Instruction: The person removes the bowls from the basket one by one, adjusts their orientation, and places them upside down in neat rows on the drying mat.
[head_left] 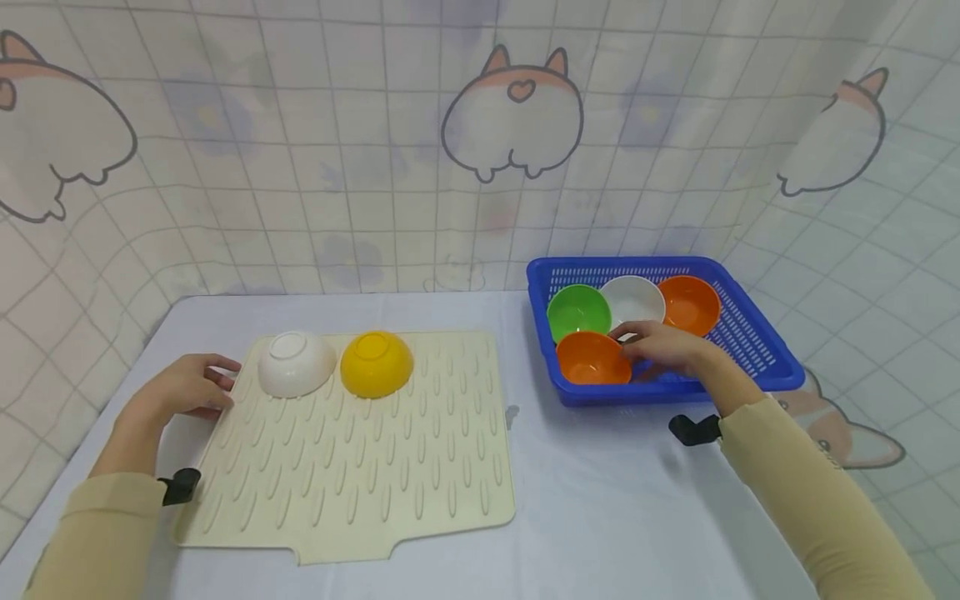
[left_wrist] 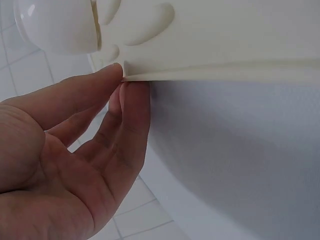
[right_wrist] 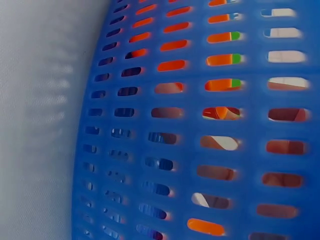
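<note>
My left hand (head_left: 197, 385) is at the left edge of a cream draining mat (head_left: 352, 467). In the left wrist view, the thumb lies above the mat's thin edge and the fingers below, pinching it. A white bowl (head_left: 296, 367) and a yellow bowl (head_left: 377, 367) lie upside down at the mat's back. Inside a blue slotted basket (head_left: 750, 350), my right hand (head_left: 663, 346) grips the right rim of the front orange bowl (head_left: 588, 362). The basket wall (right_wrist: 195, 140) hides most of this hand in the right wrist view.
Behind the front orange bowl, the basket holds a green bowl (head_left: 579, 310), a white bowl (head_left: 633, 302) and another orange bowl (head_left: 692, 307). Patterned curtain (head_left: 405, 200) stands at the back and sides of the white table (head_left: 600, 500).
</note>
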